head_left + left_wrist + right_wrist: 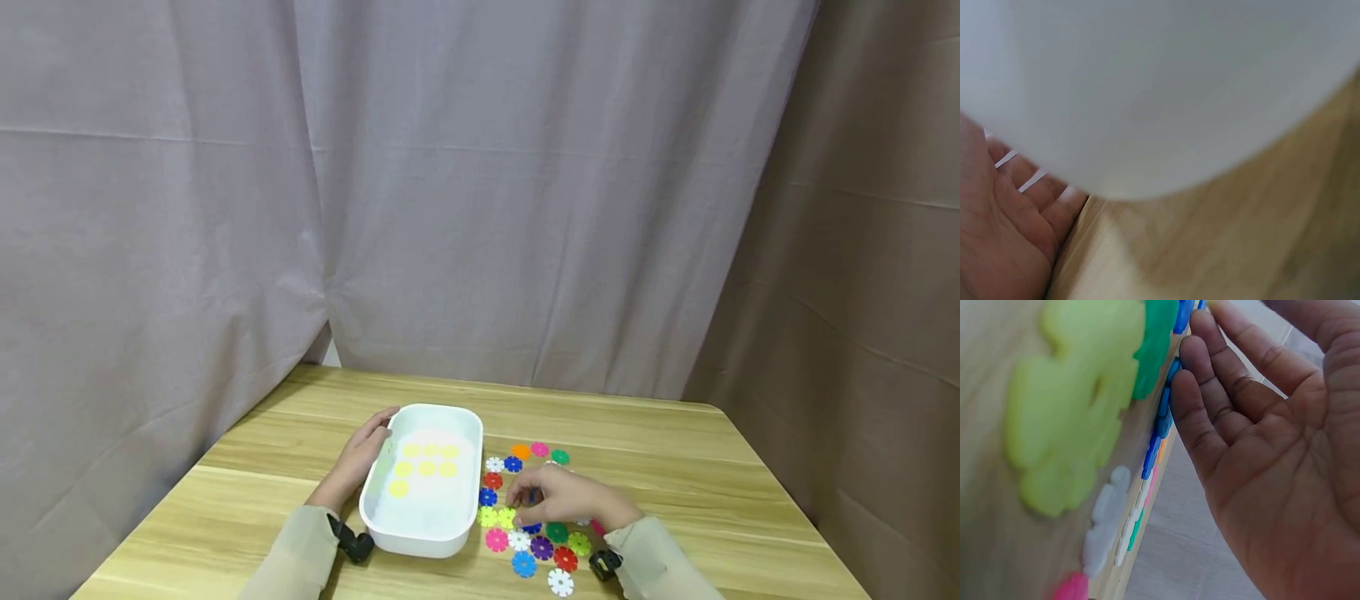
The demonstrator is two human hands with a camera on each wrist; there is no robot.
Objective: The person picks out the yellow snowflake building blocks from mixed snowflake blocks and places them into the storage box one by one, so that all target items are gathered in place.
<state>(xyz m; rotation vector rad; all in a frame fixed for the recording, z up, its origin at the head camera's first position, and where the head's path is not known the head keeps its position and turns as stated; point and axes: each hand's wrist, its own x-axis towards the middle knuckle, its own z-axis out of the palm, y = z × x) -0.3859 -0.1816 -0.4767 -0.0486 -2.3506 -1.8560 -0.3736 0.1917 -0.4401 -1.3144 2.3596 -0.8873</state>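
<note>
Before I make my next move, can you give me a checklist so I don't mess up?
1. White tray open side up: ok.
2. Left hand at the tray: ok, it's against the left side.
3. Room in the tray: ok, the near part is bare; seven yellow discs show inside.
4. Right hand near a loose yellow disc: ok, its fingertips are right there.
5. Pinching that disc firmly: cannot tell, the fingers hide it.
6. All yellow discs in the tray: not ok, some lie outside on the table.
</note>
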